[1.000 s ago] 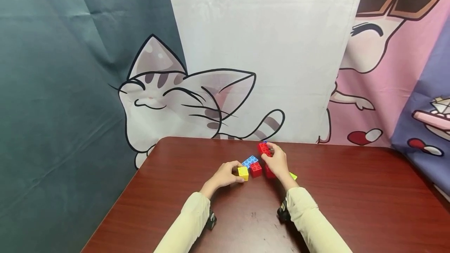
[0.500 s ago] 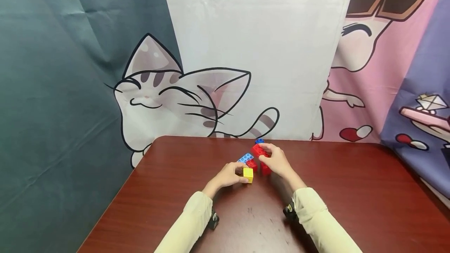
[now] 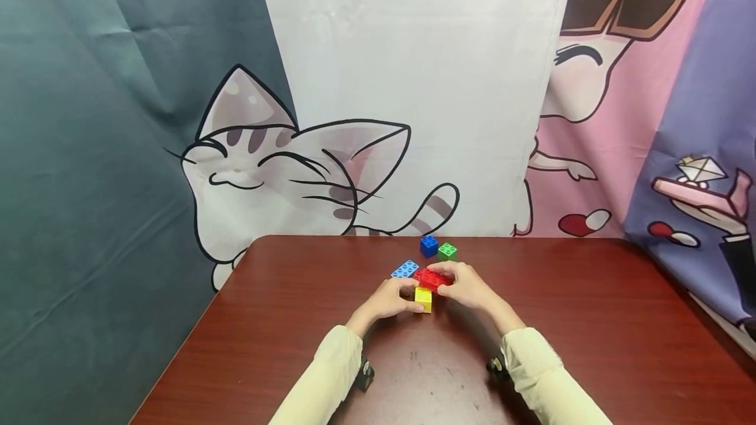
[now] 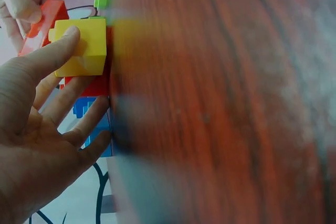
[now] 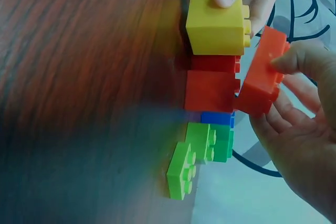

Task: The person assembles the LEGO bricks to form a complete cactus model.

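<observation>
My left hand point(image 3: 385, 302) pinches a yellow toy building brick point(image 3: 422, 301) between thumb and fingers, low over the table. Two of its fingers stretch out beneath the brick in the left wrist view. With thumb and fingertips, my right hand point(image 3: 470, 287) grips a red brick point(image 5: 261, 74), held tilted with its studs toward the palm side. The two held bricks are close together, the red one just behind the yellow in the head view. More red bricks point(image 5: 210, 91) stand on the table right beside them, mostly hidden by the hands in the head view.
A light blue brick point(image 3: 405, 269) lies left of the hands. Behind them, close to the table's back edge, are a dark blue brick point(image 3: 428, 246) and a green brick point(image 3: 447, 252). The right wrist view also shows lime green bricks point(image 5: 180, 172). A printed cloth point(image 3: 472, 84) hangs behind the table.
My right hand has brought the red brick toward me, down beside the yellow one. My left hand has shifted the yellow brick slightly right. The dark blue and green bricks have come into view.
</observation>
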The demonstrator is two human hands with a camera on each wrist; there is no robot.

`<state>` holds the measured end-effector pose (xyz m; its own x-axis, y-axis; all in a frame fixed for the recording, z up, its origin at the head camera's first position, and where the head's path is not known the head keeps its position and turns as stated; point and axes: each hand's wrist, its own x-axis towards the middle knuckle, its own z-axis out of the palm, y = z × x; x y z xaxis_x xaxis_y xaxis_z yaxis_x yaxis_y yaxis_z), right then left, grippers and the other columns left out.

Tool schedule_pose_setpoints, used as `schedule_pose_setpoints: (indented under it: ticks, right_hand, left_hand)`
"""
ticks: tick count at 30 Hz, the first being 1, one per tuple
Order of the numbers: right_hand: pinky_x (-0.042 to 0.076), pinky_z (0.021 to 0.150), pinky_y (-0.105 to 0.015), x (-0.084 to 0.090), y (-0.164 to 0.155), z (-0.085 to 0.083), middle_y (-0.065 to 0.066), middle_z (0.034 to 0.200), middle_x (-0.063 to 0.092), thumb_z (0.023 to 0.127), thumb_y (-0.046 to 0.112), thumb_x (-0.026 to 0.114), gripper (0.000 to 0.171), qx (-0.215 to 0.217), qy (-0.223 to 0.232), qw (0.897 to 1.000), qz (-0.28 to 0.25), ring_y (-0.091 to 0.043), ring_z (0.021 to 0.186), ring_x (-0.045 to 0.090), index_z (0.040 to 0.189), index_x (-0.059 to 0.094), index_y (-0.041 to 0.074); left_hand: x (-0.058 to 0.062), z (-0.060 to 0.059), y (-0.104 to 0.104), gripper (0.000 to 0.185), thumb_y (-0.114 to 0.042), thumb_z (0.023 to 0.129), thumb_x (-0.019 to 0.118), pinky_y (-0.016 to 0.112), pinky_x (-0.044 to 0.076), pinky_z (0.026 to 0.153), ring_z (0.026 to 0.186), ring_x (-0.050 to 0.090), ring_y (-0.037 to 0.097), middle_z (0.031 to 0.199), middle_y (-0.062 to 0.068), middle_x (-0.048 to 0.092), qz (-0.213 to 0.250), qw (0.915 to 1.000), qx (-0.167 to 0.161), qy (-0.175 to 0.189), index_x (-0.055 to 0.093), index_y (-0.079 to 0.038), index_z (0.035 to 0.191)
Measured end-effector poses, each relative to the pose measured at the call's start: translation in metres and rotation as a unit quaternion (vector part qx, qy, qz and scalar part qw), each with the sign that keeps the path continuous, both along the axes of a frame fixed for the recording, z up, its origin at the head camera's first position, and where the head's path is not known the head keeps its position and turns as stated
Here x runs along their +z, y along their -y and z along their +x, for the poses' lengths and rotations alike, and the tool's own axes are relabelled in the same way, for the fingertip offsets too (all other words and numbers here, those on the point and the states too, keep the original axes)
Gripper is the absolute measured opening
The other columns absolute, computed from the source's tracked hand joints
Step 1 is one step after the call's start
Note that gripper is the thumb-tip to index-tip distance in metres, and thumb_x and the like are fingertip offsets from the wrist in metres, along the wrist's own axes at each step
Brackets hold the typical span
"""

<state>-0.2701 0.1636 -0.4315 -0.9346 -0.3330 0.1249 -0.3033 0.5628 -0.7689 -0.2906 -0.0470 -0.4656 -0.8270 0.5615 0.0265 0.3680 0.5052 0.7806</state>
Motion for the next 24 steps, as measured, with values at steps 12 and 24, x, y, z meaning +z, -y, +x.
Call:
schedule_pose_setpoints:
  ticks: [12, 24]
  right_hand:
    - [0.06, 0.081, -0.03, -0.013, -0.003, 0.003, -0.026, 0.121, 0.065, 0.085, 0.002, 0.067, 0.042, 0.072, 0.024, 0.997, -0.029, -0.025, 0.097, 0.065, 0.126, 0.06, -0.007]
    - [0.057, 0.074, -0.022, -0.011, 0.0, 0.001, -0.025, 0.121, 0.065, 0.085, 0.005, 0.066, 0.038, 0.054, 0.008, 0.998, -0.017, -0.024, 0.097, 0.061, 0.122, 0.064, -0.003]
  left_hand:
    - [-0.007, 0.001, -0.001, 0.036, -0.017, 0.081, 0.078, 0.037, 0.054, 0.093, 0.099, 0.066, 0.021, 0.109, 0.011, 0.073, 0.001, 1.0, 0.001, 0.0, 0.068, -0.006, 0.114]
    - [-0.01, 0.001, -0.004, 0.032, -0.016, 0.081, 0.078, 0.031, 0.054, 0.089, 0.099, 0.065, 0.022, 0.107, 0.013, 0.072, 0.037, 0.9991, 0.018, 0.011, 0.069, -0.003, 0.109]
